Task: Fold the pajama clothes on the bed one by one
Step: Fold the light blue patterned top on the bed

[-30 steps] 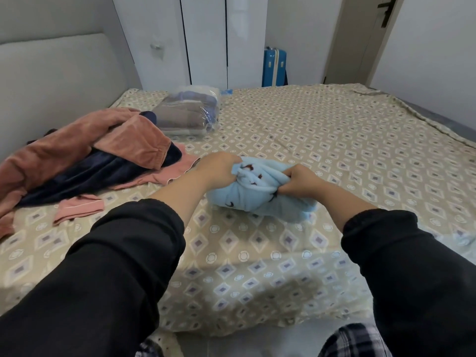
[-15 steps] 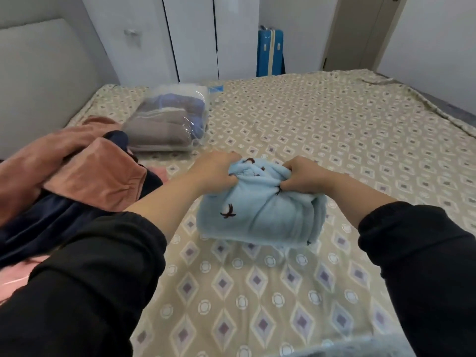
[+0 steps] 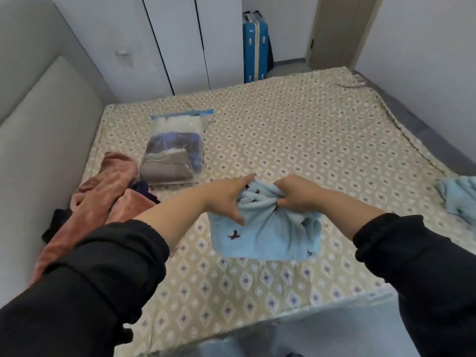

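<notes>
Your light blue pajama piece (image 3: 265, 228) is bunched into a thick folded bundle near the middle of the bed (image 3: 296, 130), a little toward the near edge, and most of it looks lifted just off the sheet. Small dark bird-like marks dot its fleece. Your right hand (image 3: 296, 194) is clenched tight on the gathered top edge of the bundle, at its right side. Your left hand (image 3: 229, 199) is at the top left of the same bundle with the fingers partly spread, the forefinger stretched along the upper fold and the thumb pressing down on the front face; it touches the cloth more than it grips it. Both of your sleeves are black.

To the left, by the headboard-side edge, lies a heap of pink and navy pajama clothes (image 3: 108, 197), unfolded. Just beyond that heap a clear zip bag (image 3: 175, 150) holds folded grey and blue garments. At the right edge of the bed another light blue garment (image 3: 458, 197) lies crumpled. Past the far edge a blue suitcase (image 3: 255, 50) stands against the wall beside white wardrobe doors (image 3: 180, 39).
</notes>
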The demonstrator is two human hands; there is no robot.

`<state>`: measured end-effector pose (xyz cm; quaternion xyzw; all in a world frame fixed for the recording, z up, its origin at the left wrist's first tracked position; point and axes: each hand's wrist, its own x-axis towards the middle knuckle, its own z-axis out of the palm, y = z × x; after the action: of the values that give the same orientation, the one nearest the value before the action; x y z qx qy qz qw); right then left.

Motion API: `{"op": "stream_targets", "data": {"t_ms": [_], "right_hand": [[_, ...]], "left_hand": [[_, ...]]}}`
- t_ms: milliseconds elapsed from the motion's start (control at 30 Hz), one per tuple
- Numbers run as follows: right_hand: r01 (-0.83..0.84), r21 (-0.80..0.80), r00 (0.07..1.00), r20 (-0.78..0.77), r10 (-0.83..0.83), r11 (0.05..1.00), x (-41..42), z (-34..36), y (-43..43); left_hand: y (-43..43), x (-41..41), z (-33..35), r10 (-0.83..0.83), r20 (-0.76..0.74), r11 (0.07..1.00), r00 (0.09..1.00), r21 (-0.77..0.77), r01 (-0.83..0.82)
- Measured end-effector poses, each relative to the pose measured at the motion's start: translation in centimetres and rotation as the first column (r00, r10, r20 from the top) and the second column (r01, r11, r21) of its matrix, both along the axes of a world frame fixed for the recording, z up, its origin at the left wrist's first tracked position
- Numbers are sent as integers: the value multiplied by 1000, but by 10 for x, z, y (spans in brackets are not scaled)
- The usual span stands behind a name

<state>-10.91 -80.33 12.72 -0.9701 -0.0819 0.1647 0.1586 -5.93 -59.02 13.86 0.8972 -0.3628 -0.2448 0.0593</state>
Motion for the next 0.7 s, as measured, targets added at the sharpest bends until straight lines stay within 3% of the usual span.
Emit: {"op": "stream_targets", "data": {"t_ms": [133, 400, 533, 700], "right_hand": [[73, 103, 996, -56, -68, 992, -29, 49, -47], [162, 168, 977, -164, -135, 972, -96, 79, -177], [195, 145, 972, -159, -172, 970, -121, 84, -228], [241, 179, 943, -275, -187, 954, -136, 73, -282]], "left_hand": [[-63, -26, 38, -154, 157, 988, 975, 36, 150], [-201, -68, 74, -97, 4, 995, 995, 18, 97], [-259, -74, 80, -142, -35, 989, 989, -43, 140], [-324, -63, 70, -162, -89, 985, 983, -82, 155]]}}
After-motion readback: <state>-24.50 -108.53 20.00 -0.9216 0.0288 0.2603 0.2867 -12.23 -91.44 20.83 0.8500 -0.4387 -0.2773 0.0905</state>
